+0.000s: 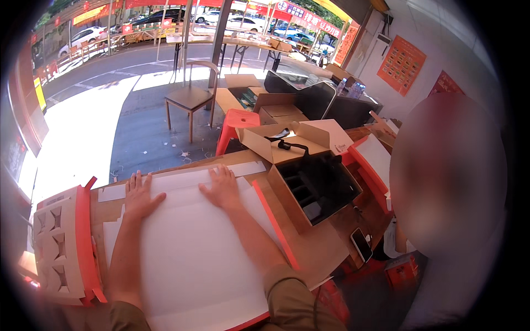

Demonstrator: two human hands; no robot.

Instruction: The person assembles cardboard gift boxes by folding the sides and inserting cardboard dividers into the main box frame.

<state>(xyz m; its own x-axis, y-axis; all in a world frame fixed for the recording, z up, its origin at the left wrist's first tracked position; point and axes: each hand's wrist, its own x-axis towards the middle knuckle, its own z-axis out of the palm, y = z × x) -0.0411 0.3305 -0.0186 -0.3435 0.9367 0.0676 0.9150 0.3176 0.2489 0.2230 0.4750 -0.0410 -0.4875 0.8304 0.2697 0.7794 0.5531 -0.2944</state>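
Nearest, a large white cardboard sheet [193,254] with a red edge is seen lying flat on the wooden bench [320,248], covering most of its near side. Both hands are pressed palm-down on the far part of that sheet, fingers spread and nothing gripped: the left hand [139,196] is placed toward the sheet's far left corner, the right hand [222,187] near the middle of its far edge, the two kept apart. At the bench's left edge a red-and-white die-cut cardboard insert [58,245] is laid. To the right of the sheet, an open brown carton [309,176] with a dark interior is set on the bench, and a black phone [361,244] is found near the bench's right near corner. A blurred person [447,182] is seen beyond that right edge. Farther off, on the floor, a red plastic stool [234,129], a wooden chair [190,96] and more open brown boxes [276,107] are placed.
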